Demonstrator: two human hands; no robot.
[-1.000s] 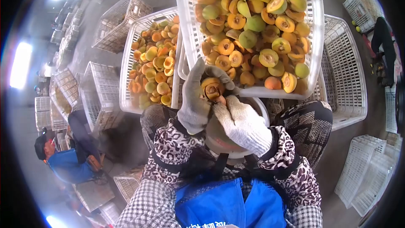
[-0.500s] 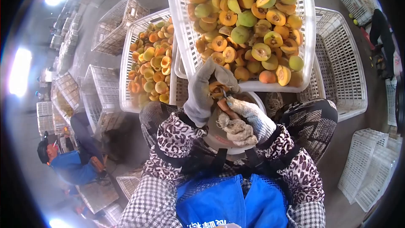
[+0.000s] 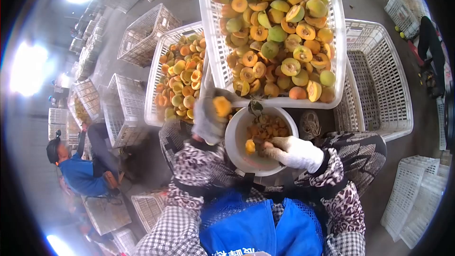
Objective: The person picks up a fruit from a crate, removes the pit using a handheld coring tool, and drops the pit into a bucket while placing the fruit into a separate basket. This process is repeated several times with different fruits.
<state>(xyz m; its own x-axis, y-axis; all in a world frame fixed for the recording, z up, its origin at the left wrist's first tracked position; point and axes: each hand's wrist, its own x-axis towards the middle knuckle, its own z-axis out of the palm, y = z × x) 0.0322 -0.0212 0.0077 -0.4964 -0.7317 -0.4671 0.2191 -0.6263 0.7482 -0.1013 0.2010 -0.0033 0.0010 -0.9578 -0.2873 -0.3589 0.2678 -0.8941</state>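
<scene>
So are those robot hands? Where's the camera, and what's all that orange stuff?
No robot here! These are a person's own hands, wearing gloves. One camera, worn on that person's head, takes all the pictures, looking forward and down.

The orange and green stuff is fruit, much of it cut open. It fills a big white crate in front, and more is in a second crate to the left.

The left hand holds a yellow-orange piece, a bit blurry. The right hand is over a white bucket with small brownish bits in it. I can't tell exactly what its fingers hold.
</scene>
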